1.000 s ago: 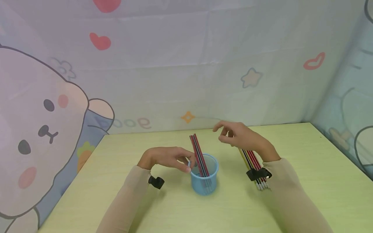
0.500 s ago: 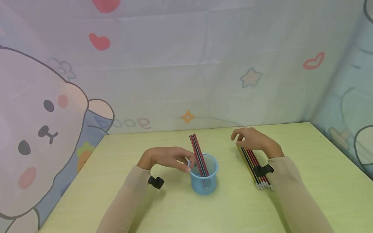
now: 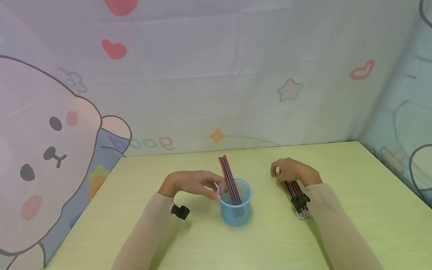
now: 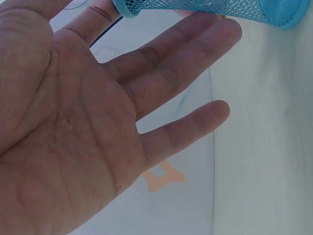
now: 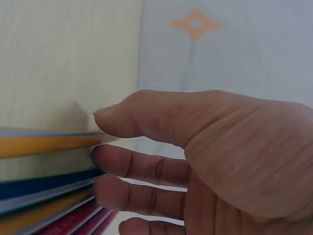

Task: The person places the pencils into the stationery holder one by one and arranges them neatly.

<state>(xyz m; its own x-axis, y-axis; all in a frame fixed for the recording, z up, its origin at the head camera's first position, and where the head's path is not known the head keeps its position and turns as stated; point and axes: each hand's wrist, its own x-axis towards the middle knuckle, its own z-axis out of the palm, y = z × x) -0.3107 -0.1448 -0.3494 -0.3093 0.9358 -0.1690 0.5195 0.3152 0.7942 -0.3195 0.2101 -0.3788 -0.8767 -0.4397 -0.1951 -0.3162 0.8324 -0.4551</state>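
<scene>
The left hand (image 3: 194, 182) (image 4: 83, 107) pinches the rim of a blue mesh cup (image 3: 235, 216) (image 4: 239, 7) between thumb and index finger, its other fingers extended outside. Several red and dark striped pencils (image 3: 229, 179) lean leftward in the cup. On the table to the right, the right hand (image 3: 291, 170) (image 5: 220, 161) is at the far ends of a row of pencils (image 3: 303, 213) (image 5: 49, 188). Its thumb and index finger pinch the end of a yellow pencil (image 5: 49, 145), apart from the dark and red ones. The hand and wrist camera partly cover the row.
Both stand on a pale yellow-green table (image 3: 263, 243). Behind it hangs a light cloth backdrop (image 3: 189, 105) with a bear, hearts and stars; another printed cloth (image 3: 398, 123) runs along the right side.
The right hand has moved right and down from above the table onto the far ends of the pencils, its thumb and index finger closing on one. The left hand and cup stay in place.
</scene>
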